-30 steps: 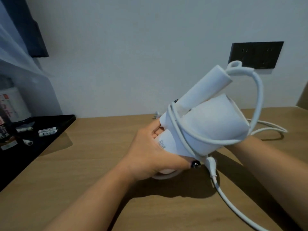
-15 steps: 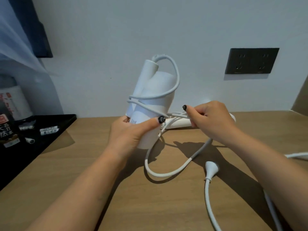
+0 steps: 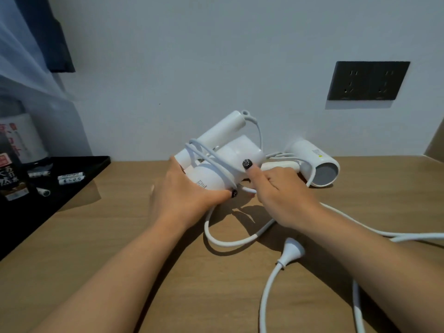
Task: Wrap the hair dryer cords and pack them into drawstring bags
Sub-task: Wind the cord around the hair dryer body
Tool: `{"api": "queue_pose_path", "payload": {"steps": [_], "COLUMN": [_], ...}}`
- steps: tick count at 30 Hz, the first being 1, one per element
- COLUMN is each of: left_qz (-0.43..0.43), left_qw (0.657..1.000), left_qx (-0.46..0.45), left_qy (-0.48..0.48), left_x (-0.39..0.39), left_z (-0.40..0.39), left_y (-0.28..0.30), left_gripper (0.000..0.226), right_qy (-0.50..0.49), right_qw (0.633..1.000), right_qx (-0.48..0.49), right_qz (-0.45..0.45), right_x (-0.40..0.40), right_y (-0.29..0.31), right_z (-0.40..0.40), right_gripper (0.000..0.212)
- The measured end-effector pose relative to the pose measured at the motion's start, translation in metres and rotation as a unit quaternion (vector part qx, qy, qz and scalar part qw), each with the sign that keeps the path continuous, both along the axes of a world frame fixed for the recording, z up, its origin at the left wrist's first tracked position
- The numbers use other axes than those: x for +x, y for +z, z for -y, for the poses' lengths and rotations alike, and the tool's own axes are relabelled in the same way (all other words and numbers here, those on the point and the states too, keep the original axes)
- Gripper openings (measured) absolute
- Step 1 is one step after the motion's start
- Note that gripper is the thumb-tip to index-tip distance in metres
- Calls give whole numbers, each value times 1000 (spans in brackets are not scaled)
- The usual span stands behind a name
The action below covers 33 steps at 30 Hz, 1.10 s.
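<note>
Head view, bench: light brown wooden bench (image 3: 120,272) set against a pale wall; everything below lies on or over it
Held dryer: white plastic hair dryer (image 3: 223,159) lifted just above the bench near the wall, folded handle pointing up and right; thin white cord (image 3: 209,162) looped several times across its body
Left hand: left hand (image 3: 182,198) cups the dryer from below, grip curled round the body, thumb with a dark nail pressing the cord loops at the lower edge
Right hand: right hand (image 3: 281,195) beside the dryer on its right; forefinger with a dark nail laid against the barrel; the other fingers curled around the cord
Loose cord: the slack sags in a loop onto the bench under the hands
Plug: white plug (image 3: 290,253) lying on the bench, near the right forearm
Second dryer: second white hair dryer (image 3: 314,164) lying on its side by the wall, open barrel end facing the camera
Wall: dark double socket plate (image 3: 367,80) above and right
Left edge: black tray (image 3: 48,188) holding small white sachets
</note>
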<state>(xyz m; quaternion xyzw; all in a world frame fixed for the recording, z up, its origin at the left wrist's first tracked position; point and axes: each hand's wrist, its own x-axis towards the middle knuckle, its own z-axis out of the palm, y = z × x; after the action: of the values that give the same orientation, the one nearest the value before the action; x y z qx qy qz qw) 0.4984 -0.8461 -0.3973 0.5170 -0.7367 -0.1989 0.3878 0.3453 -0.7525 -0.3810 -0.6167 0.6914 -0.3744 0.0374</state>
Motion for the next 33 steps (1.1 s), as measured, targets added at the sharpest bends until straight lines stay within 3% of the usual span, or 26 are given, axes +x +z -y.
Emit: {"api": "queue_pose_path", "payload": {"steps": [4, 7, 11, 13, 17, 20, 26, 29, 31, 33], "left_qz": [44, 52, 87, 85, 43, 12, 46, 81, 95, 105], "left_qw": [996, 984, 954, 953, 960, 951, 903, 868, 854, 852], "left_qx": [-74, -172, -286, -292, -252, -258, -393, -462, -484, -480], "left_qy": [4, 19, 15, -11, -118, -170, -170, -166, -166, -181], "left_x": [-3, -4, -3, -4, -7, -4, -4, -4, -5, -7], "left_z": [-9, -13, -13, -15, -15, -13, -13, -10, -7, -6], "left_y": [5, 8, 7, 5, 1, 0, 5, 6, 4, 2], "left_gripper": [101, 115, 128, 127, 126, 122, 111, 87, 72, 78], "right_qy": [-6, -23, 7, 15, 14, 35, 113, 126, 110, 73], "right_qw": [996, 986, 950, 934, 922, 909, 855, 839, 841, 847], "right_qx": [20, 38, 60, 64, 87, 104, 91, 101, 114, 123], "right_qz": [86, 159, 307, 352, 376, 402, 497, 519, 517, 511], "right_x": [5, 8, 6, 2, -7, -7, -12, -14, -11, -8], "right_y": [-1, 4, 12, 16, 23, 22, 20, 21, 22, 22], "right_z": [1, 3, 1, -1, -5, -7, -4, -5, -6, -8], "right_gripper": [71, 81, 89, 91, 105, 97, 109, 112, 99, 80]}}
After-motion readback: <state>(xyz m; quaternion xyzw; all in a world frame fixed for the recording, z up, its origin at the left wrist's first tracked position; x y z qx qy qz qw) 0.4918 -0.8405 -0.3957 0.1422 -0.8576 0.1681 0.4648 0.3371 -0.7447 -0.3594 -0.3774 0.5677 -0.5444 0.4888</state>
